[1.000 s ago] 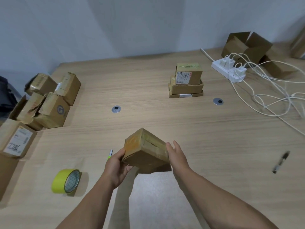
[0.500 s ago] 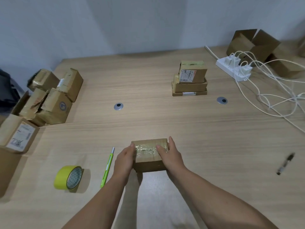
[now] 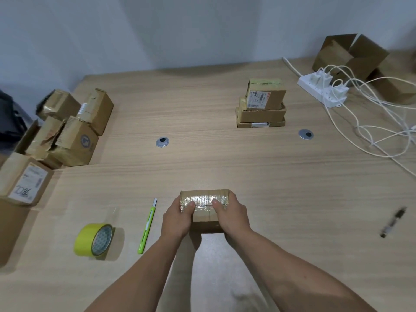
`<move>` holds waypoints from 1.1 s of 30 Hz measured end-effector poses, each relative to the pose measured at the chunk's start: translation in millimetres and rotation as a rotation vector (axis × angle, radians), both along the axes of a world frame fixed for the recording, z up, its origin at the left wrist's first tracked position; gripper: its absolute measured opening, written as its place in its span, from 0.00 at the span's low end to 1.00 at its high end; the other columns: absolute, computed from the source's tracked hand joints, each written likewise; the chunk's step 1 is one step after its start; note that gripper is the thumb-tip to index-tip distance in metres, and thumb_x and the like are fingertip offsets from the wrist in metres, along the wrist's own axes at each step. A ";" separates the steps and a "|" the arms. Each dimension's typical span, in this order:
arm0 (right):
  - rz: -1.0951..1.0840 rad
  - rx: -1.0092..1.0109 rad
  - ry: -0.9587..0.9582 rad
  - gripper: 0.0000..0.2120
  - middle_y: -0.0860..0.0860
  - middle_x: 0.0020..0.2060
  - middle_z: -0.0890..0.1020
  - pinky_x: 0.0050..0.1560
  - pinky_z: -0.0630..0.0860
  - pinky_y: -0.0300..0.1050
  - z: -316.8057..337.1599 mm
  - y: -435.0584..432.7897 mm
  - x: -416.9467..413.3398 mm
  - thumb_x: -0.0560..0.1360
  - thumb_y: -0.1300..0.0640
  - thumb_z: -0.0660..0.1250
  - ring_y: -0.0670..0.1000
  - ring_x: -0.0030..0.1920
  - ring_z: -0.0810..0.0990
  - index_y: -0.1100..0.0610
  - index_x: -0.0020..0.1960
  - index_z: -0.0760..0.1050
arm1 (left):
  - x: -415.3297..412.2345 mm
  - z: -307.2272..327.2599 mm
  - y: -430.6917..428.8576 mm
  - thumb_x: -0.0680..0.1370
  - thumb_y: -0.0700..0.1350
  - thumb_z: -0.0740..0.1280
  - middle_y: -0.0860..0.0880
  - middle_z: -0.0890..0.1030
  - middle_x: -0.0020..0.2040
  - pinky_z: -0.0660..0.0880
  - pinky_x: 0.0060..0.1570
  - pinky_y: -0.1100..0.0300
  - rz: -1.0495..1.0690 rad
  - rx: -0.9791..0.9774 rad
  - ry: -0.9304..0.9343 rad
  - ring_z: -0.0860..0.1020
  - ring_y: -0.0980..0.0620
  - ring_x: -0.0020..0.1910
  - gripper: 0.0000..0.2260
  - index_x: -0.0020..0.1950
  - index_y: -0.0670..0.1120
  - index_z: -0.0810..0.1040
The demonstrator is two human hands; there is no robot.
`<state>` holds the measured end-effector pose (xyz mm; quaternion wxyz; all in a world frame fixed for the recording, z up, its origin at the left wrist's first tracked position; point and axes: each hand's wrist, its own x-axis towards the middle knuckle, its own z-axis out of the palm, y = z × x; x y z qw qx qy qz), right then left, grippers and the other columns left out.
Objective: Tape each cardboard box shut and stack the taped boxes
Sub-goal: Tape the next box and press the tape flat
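Pale wooden desk (image 3: 225, 158), blank grey-white wall behind.

Left grip (image 3: 177, 218) and right grip (image 3: 233, 216) clasped the two short ends of one small cardboard box (image 3: 204, 216), low centre of frame. Fingers wrapped the sides and both thumbs pressed on the top face. Box sat flat on the desk, long axis left-to-right in frame. Top face carried shiny clear tape; none of the yellow-green kind visible on it. Whether the seam was fully closed: cannot tell.

Judgement: taping of this box not yet done.

Key relation: yellow tape roll (image 3: 93, 240) stood on edge at lower left, on the left grip's side and well apart from the box. Green cutter (image 3: 147, 226) lay between roll and left grip, long axis running away from the camera. Left grip nearer to both.

Stack of taped boxes (image 3: 261, 104), three high, stood at upper right of centre, far across the desk, on the right grip's side.

Farther out:
- heap of unsealed boxes (image 3: 72, 129) at left edge
- pen (image 3: 394, 221) at right
- power strip (image 3: 322, 91) with white cables at upper right
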<state>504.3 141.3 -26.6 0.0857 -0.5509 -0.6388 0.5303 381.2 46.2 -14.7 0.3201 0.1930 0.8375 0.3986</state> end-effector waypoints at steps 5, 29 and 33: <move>-0.001 -0.020 0.045 0.12 0.49 0.55 0.80 0.61 0.78 0.53 2.2 0.0 5.7 0.83 0.47 0.60 0.51 0.55 0.80 0.48 0.65 0.71 | -9.0 -1.5 -4.6 0.81 0.49 0.64 0.57 0.84 0.53 0.77 0.60 0.46 0.003 0.010 -0.121 0.82 0.51 0.54 0.10 0.61 0.55 0.81; -0.068 -0.008 0.033 0.12 0.52 0.41 0.75 0.41 0.72 0.46 5.1 1.6 1.0 0.85 0.48 0.55 0.50 0.39 0.74 0.56 0.51 0.68 | -9.0 1.6 11.6 0.83 0.53 0.58 0.43 0.79 0.41 0.77 0.50 0.44 0.119 -0.072 -0.046 0.77 0.41 0.44 0.16 0.43 0.43 0.74; -0.129 0.002 0.101 0.16 0.51 0.35 0.72 0.36 0.65 0.45 5.3 0.0 3.8 0.86 0.52 0.54 0.48 0.34 0.69 0.55 0.41 0.68 | -9.1 -1.7 8.9 0.82 0.53 0.57 0.43 0.76 0.38 0.74 0.46 0.47 0.129 -0.039 -0.054 0.74 0.43 0.40 0.17 0.42 0.42 0.73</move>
